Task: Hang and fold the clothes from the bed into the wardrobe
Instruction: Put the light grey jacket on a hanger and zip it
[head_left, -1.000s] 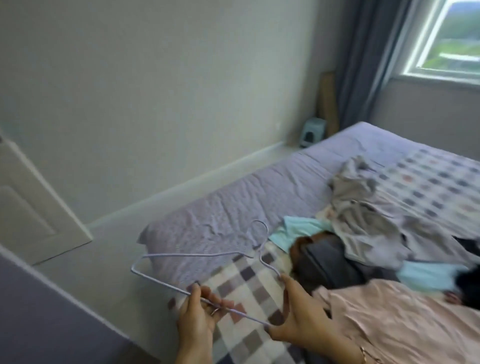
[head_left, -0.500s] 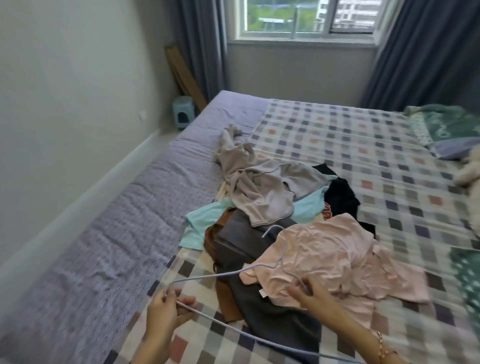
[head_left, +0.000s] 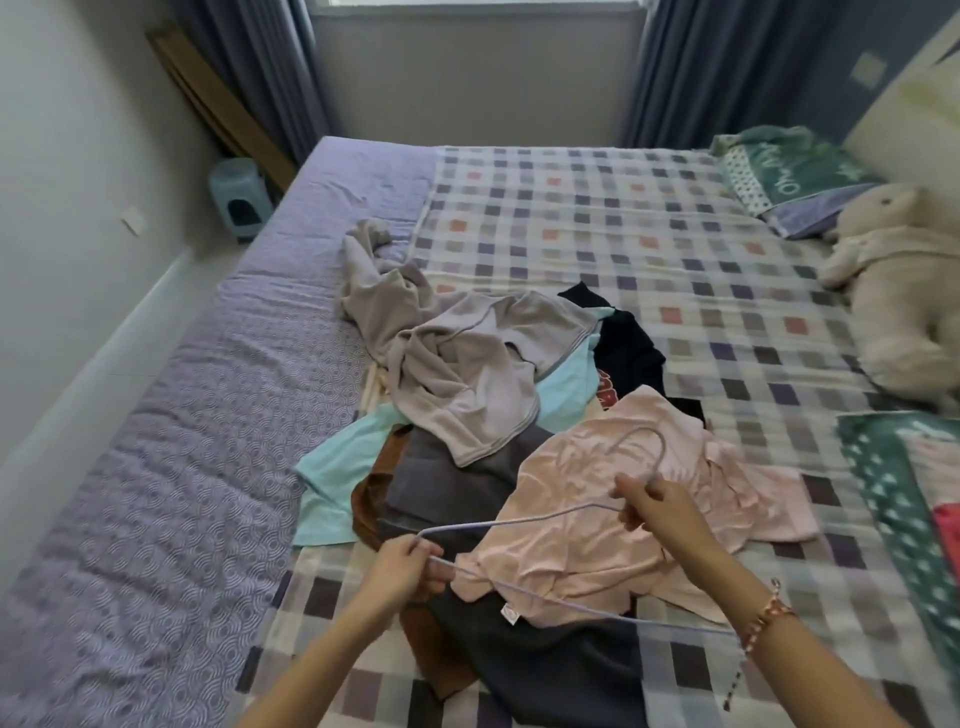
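Head view: a hanger (head_left: 519, 518) is held just above the pink shirt (head_left: 587, 551) on the near side of the bed (head_left: 571, 208). Its left corner is clamped in the curled left hand (head_left: 405, 571), and its neck is pinched by the right hand (head_left: 660, 506). Loose fabric may be snagged by the hook.

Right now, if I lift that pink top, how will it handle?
The pink top looks thin and creased, so it probably hangs limp and feels light. It overlaps the dark grey garment, so that might drag along.
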